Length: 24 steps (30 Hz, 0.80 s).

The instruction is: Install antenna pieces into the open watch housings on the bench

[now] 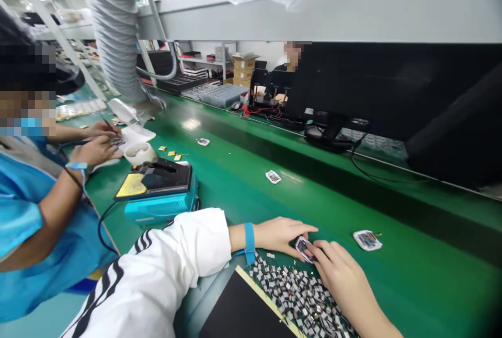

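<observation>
A small white-rimmed device (304, 248) with a dark inside is held between both hands over the green bench. My left hand (280, 234), with a blue wrist strap, grips its left edge. My right hand (345, 270) has its fingers on the device's right side; whether they pinch a small part is hidden. Just below lies a pile of small grey-and-black parts (300, 296), beside a black sheet (243, 306) with a yellow edge.
Similar white units lie on the bench at the right (367, 240), centre (273, 176) and further back (203, 141). A teal soldering station (162, 207) stands left. A co-worker's hands (102, 142) work beyond it. Black monitor (392, 87) at the back.
</observation>
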Tool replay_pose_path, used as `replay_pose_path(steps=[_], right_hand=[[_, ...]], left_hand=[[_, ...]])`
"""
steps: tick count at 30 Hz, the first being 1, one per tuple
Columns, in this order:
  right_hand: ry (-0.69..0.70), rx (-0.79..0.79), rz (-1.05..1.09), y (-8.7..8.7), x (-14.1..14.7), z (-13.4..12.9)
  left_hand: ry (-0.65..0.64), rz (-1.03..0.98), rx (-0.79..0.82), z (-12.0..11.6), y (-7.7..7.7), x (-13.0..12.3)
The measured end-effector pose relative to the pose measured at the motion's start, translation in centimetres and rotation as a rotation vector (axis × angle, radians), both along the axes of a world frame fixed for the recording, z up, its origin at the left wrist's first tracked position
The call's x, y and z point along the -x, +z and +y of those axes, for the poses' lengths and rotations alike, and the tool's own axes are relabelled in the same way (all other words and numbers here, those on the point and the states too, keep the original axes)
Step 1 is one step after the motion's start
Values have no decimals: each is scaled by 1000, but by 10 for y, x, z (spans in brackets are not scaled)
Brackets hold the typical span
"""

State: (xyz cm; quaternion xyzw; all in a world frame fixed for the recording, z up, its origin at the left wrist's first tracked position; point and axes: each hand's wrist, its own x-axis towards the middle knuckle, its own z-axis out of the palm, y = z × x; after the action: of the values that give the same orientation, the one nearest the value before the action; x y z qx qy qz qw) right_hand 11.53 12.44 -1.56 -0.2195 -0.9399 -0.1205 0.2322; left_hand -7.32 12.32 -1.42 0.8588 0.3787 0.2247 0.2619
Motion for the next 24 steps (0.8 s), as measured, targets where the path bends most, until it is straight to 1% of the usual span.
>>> replay_pose_path(steps=[2, 5, 8, 10, 16, 20, 24], right_hand=[[-23, -18, -33, 2, 3, 0], [-82, -3, -32, 11, 9, -1], [-142, 1, -27, 19, 17, -3], [-180, 14, -43, 21, 19, -1], [-208, 50, -36, 15, 17, 8], [-174, 106, 33, 11, 18, 10], [-157, 180, 116, 9, 19, 9]], left_hand=[[34, -19, -5, -2, 0, 0], [62, -88, 2, -3, 1, 1], [88, -195, 41, -2, -1, 2], [96, -257, 82, 0, -2, 2], [87, -351, 162, 2, 2, 1], [91, -339, 176, 1, 4, 0], [121, -309, 157, 1, 3, 0]])
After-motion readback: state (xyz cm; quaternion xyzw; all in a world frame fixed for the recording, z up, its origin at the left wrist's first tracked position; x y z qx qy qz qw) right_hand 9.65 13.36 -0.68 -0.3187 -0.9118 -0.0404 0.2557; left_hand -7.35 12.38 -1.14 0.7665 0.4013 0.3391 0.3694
